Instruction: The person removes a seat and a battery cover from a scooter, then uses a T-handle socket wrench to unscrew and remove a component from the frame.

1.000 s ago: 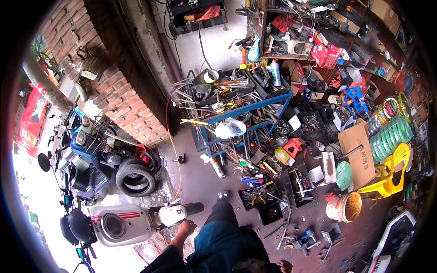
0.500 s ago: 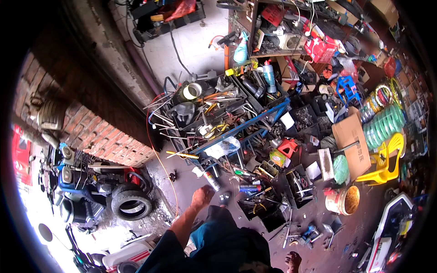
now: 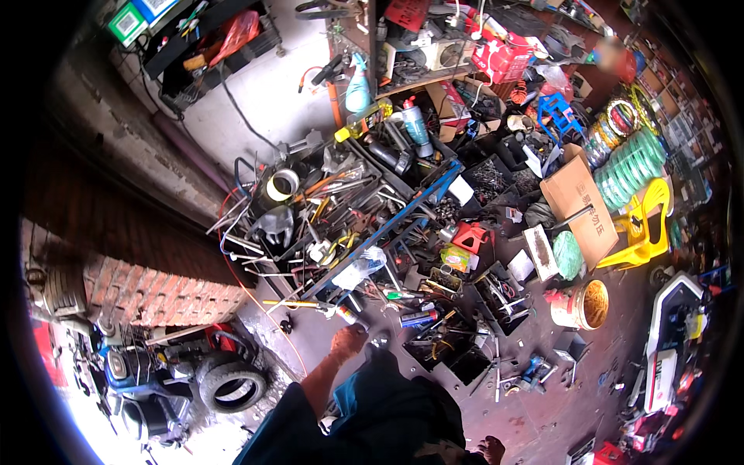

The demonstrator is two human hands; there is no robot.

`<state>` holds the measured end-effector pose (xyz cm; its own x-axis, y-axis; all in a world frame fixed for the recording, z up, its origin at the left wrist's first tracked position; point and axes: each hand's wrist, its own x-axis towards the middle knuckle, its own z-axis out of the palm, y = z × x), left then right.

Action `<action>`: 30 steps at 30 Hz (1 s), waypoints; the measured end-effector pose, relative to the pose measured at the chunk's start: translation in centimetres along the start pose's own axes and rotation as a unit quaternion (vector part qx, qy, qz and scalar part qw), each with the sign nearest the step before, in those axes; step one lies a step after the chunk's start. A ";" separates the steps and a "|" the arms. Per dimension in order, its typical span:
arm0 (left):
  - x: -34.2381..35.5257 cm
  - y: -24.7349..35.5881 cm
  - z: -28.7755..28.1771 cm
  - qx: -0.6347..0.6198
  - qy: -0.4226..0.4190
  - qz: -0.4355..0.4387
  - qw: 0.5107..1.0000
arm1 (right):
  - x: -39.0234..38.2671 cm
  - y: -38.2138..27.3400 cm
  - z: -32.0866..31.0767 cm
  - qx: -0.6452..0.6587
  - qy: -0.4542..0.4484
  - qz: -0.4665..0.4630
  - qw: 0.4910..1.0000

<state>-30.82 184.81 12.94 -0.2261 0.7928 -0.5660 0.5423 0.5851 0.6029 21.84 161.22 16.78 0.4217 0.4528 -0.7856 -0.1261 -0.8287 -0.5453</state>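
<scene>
Dark reddish floor (image 3: 515, 418) spreads beneath this crowded workshop, with a brick pillar (image 3: 155, 291) on the left and a pale wall (image 3: 256, 85) behind. A blue-framed tool rack (image 3: 387, 229) stands at a slant, its top heaped with loose tools. Just beyond its front left corner, low down, a small spray can (image 3: 350, 315) shows, tilted, partly covered from view by the person's left hand (image 3: 350, 341). From where I stand I can't tell whether those fingers touch the can or only pass in front of it, nor whether they are closed on anything. Down at the person's other side is the right hand (image 3: 490, 448), small and shadowed; its fingers look bent, but whether they grip something I can't make out. A clear plastic bag (image 3: 363, 267) hangs at the rack's front edge, toward its left corner. Near the back left edge sits a cream-coloured ring (image 3: 273, 187), and by the right end stands a blue can with a red cap (image 3: 416, 128). Right of the spray can, on the floor, lie a blue cylinder (image 3: 419, 318) and open black boxes (image 3: 467, 366). Farther right come a bucket (image 3: 570, 306), a leaning cardboard sheet (image 3: 577, 205) and a yellow chair (image 3: 635, 240). Old tyres (image 3: 213, 380) lie below the pillar.
</scene>
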 end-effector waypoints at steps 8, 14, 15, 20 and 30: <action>2.3 16.5 5.0 0.178 -0.158 0.298 0.924 | 0.1 5.4 1.9 -0.021 -0.051 -0.006 0.998; -7.8 49.4 2.3 -0.061 -0.207 0.607 0.765 | -0.3 -0.3 3.5 -0.034 -0.004 0.024 0.999; -8.7 50.8 1.0 -0.062 -0.199 0.622 0.755 | -0.5 -0.9 3.3 -0.039 0.000 0.021 0.999; -9.9 53.9 -1.9 -0.057 -0.181 0.655 0.731 | -2.8 -1.1 1.8 -0.022 0.050 0.015 0.998; -4.7 51.0 2.9 0.018 -0.215 0.541 0.813 | -8.3 9.5 4.0 0.105 0.192 0.141 0.965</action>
<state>0.24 210.40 44.68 0.6988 0.7022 0.1363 0.2606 -0.4273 0.8657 13.56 150.89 16.93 0.6406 0.0293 -0.7673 -0.4477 -0.7976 -0.4042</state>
